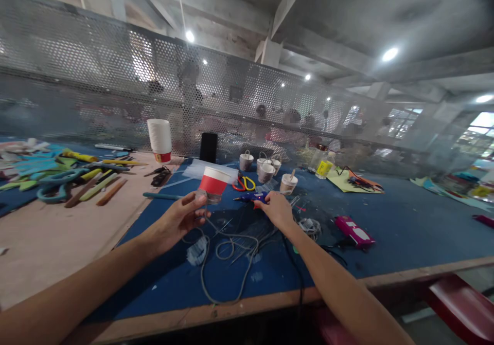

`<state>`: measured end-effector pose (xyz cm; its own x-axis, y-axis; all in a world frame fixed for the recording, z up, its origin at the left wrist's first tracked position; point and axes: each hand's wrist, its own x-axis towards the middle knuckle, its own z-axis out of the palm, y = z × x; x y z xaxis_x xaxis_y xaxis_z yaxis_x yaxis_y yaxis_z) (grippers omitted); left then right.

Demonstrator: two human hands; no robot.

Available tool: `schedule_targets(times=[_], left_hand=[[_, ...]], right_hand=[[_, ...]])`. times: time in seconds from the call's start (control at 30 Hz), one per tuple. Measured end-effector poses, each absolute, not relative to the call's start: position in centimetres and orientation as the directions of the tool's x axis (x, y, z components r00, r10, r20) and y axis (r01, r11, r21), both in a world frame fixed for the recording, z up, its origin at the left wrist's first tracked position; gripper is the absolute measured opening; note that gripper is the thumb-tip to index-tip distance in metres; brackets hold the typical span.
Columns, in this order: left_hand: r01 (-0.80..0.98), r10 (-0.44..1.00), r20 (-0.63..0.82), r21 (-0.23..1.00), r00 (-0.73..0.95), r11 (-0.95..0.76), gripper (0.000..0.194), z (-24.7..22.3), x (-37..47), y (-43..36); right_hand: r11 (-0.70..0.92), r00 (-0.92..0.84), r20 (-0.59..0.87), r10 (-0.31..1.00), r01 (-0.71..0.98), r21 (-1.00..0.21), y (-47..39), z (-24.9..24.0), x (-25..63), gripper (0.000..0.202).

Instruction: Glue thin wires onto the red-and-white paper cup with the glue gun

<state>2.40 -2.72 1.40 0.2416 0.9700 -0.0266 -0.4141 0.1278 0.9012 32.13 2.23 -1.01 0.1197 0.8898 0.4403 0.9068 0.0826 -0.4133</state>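
A small red and white paper cup (213, 182) is pinched at its lower part by the fingers of my left hand (188, 215). Grey cord (204, 278) trails from beneath those fingers and lies in loops on the blue table. My right hand (278, 210) is wrapped round a blue hot glue gun (251, 196), whose tip points left toward the cup without touching it. Just behind the gun lie scissors (244, 183) with red and yellow handles. Several small cups (266, 173) with looped handles stand farther back.
A stack of white paper cups (159, 138) and a black phone (208, 147) stand against the perforated screen (231, 98). Tools, including blue scissors (57, 185), lie left. A yellow-labelled bottle (324, 167) and a magenta device (354, 232) are right. Dark cable runs off the front edge.
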Motion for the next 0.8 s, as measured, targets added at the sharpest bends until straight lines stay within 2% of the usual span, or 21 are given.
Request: schedule_targets(times=[0.07, 0.1, 0.17, 0.23, 0.27, 0.37, 0.47, 0.53, 0.8], left_hand=[[-0.413, 0.97, -0.018, 0.903, 0.241, 0.119, 0.027, 1.3, 2.5, -2.7], [-0.412, 0.971, -0.015, 0.904, 0.238, 0.115, 0.027, 1.2, 2.6, -2.7], [-0.407, 0.976, -0.016, 0.908, 0.216, 0.104, 0.03, 1.1, 2.8, -2.7], [-0.395, 0.981, -0.004, 0.915, 0.194, 0.082, 0.035, 1.0, 3.0, -2.6], [-0.39, 0.983, 0.011, 0.919, 0.183, 0.063, 0.038, 0.9, 3.1, -2.5], [-0.362, 0.986, 0.05, 0.932, 0.159, 0.011, 0.044, 0.8, 3.3, -2.5], [-0.306, 0.987, 0.052, 0.952, 0.153, -0.003, 0.046, 0.7, 3.2, -2.5], [-0.287, 0.986, 0.061, 0.958, 0.153, -0.015, 0.046, 0.7, 3.1, -2.5], [-0.303, 0.991, 0.03, 0.953, 0.131, 0.012, 0.046, 0.6, 3.3, -2.3]], right_hand=[[0.185, 0.075, 0.549, 0.833, 0.896, -0.403, 1.3, -0.4, 31.0, 0.027], [0.269, 0.021, 0.543, 0.84, 0.852, -0.45, 0.7, 0.0, 30.2, 0.021], [0.414, -0.129, 0.439, 0.889, 0.633, -0.654, -0.5, 0.5, 28.1, 0.018], [0.327, -0.278, 0.24, 0.93, 0.327, -0.887, -1.7, 0.6, 25.8, 0.03], [0.232, -0.335, 0.157, 0.929, 0.199, -0.952, -2.3, 0.5, 24.7, 0.036], [0.054, -0.463, 0.065, 0.884, -0.036, -0.998, -3.5, 0.3, 22.3, 0.05], [-0.039, -0.487, 0.012, 0.873, -0.093, -0.995, -3.7, 0.3, 21.6, 0.054], [-0.032, -0.459, 0.011, 0.888, -0.085, -0.996, -3.7, 0.5, 21.9, 0.048], [0.253, -0.277, 0.237, 0.931, 0.021, -0.967, -3.9, 1.6, 23.2, 0.028]])
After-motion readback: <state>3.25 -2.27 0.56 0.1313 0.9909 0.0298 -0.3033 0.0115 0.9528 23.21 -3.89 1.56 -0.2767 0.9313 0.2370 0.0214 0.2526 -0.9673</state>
